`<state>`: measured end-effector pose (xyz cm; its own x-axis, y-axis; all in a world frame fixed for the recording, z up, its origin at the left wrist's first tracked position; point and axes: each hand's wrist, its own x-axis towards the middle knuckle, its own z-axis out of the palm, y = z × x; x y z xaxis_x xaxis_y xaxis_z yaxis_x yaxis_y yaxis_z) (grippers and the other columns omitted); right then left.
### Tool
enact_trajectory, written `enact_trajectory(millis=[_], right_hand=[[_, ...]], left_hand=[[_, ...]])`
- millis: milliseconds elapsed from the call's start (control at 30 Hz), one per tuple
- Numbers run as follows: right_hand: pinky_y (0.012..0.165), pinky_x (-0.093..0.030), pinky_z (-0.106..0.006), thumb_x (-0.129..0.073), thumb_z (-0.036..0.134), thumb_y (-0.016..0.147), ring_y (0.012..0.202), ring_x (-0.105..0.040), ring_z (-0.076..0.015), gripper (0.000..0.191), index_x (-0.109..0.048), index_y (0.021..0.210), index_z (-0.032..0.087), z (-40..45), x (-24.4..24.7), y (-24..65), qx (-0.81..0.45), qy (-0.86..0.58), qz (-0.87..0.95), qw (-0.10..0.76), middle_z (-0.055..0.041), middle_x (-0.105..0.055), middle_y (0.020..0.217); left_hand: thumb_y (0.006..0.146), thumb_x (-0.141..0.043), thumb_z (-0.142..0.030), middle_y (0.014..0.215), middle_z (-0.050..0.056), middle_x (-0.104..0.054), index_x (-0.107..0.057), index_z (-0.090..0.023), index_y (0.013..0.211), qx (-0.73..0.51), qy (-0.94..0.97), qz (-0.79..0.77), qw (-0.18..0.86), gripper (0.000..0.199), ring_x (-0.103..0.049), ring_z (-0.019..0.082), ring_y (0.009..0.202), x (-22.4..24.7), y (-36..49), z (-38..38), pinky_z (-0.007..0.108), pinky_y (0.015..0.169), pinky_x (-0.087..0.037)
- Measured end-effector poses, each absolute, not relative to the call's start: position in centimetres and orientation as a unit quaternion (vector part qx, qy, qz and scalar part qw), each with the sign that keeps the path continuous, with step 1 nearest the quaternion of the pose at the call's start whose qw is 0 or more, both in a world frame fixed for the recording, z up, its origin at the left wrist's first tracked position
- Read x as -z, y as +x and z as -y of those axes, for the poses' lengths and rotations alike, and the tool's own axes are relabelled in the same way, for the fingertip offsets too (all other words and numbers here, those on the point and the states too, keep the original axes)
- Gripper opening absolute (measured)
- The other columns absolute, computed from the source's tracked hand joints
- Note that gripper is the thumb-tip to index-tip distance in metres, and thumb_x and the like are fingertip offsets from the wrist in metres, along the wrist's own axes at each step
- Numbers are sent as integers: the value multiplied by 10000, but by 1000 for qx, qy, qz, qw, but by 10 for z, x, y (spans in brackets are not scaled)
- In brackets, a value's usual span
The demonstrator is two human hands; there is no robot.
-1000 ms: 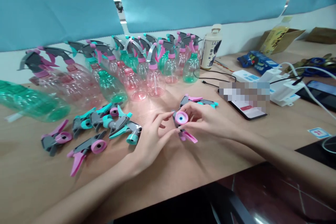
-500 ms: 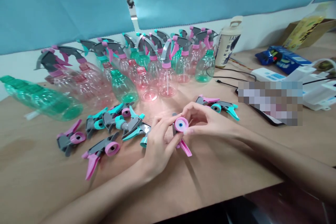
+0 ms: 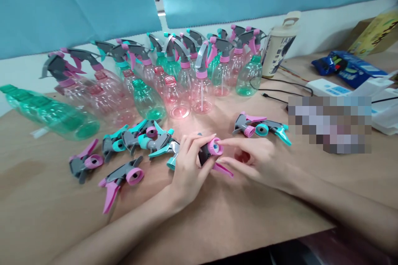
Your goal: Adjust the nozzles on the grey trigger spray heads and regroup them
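My left hand [image 3: 188,169] is closed around a grey and pink spray trigger head [image 3: 214,147], its round collar facing me and its pink lever pointing down to the right. Something small and pale shows inside the collar. At the collar's right side, my right hand [image 3: 259,159] has its index fingertip at the upper rim and its thumb at the lower rim. Left of my hands lie several loose trigger heads, among them a pink one [image 3: 123,177] and a turquoise one [image 3: 157,143]. Two more, one pink [image 3: 244,124] and one turquoise [image 3: 272,129], rest beyond my right hand.
Several clear pink and green bottles stand behind, many with trigger heads fitted, such as a pink bottle [image 3: 202,95]. Green bottles [image 3: 51,114] lie at the left. To the right are a cream flask [image 3: 279,49], black cable, blue packet [image 3: 351,68] and a blurred-out patch.
My right hand has loosened from a tight pinch at the collar, its index finger and thumb now straighter and further apart. The collar has turned slightly to the right. The view shifted a little.
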<state>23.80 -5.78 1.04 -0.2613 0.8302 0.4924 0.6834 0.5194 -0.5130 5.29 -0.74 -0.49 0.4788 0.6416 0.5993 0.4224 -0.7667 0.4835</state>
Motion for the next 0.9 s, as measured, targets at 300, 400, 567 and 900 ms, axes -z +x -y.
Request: enact_trajectory(millis=[300, 400, 567, 900], right_hand=[[412, -355, -194, -642, 338, 825, 417, -411, -71, 449, -555, 1226, 156, 64, 3, 225, -252, -481, 718, 436, 79, -491, 519], [384, -308, -191, -647, 336, 817, 419, -387, -67, 429, -567, 1196, 152, 61, -1, 226, -302, -471, 700, 444, 86, -439, 518], [365, -253, -200, -625, 296, 832, 408, -315, -60, 235, -624, 1020, 155, 56, -7, 231, -287, -473, 702, 448, 97, -358, 491], [367, -253, -195, -640, 258, 826, 414, -334, -57, 195, -589, 1006, 201, 55, 1, 233, -213, -448, 724, 479, 102, -342, 510]], left_hand=[[842, -629, -183, 963, 54, -560, -516, -198, 1104, -448, 834, -299, 119, 285, -537, 195, 892, 9, 54, 7, 316, 721, -478], [837, -620, -133, 971, 58, -562, -517, -179, 1107, -450, 837, -285, 126, 293, -538, 196, 898, 10, 54, 7, 314, 720, -476], [859, -577, -121, 972, 61, -581, -513, -174, 1146, -422, 853, -263, 160, 298, -544, 195, 891, 7, 53, 8, 311, 707, -473], [860, -583, -124, 971, 62, -592, -524, -169, 1132, -423, 857, -235, 175, 282, -545, 187, 885, 6, 54, 6, 316, 723, -475]])
